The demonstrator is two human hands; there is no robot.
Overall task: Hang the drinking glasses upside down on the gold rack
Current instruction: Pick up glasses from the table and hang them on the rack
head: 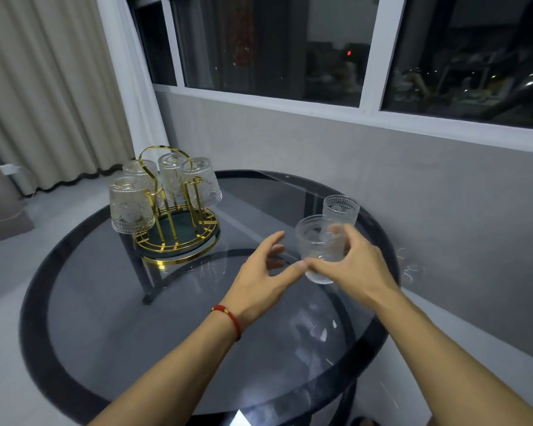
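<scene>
The gold rack stands at the far left of the round glass table, with several clear embossed glasses hanging upside down on its pegs, one of them at the front left. One peg at the front right is bare. My right hand grips an upright clear glass just above the table on the right. A second upright glass stands right behind it. My left hand is open, fingers spread, just left of the held glass, its thumb tip touching my right thumb.
The table's edge is near the grey wall on the right, under a window. Curtains hang at the back left. A red cord bracelet is on my left wrist.
</scene>
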